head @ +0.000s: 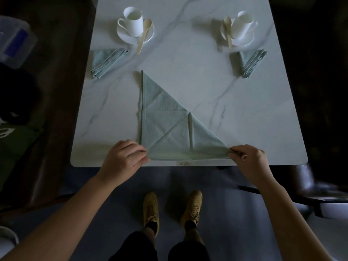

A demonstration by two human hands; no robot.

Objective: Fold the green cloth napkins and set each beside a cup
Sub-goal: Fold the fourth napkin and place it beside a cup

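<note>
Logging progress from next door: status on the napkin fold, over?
Left hand pinches near-left corner, right hand near-right corner. Third napkin a flat triangle at table edge. Two folded napkins already beside cups. Nothing blocking.

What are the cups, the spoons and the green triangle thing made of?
The left cup and right cup look like glossy white ceramic: smooth and shiny. The left spoon and right spoon seem pale wood or bamboo, matte tan, though plastic is possible. The green triangle is a napkin of woven cloth, maybe cotton or linen: soft creases and hemmed edges show.
</note>
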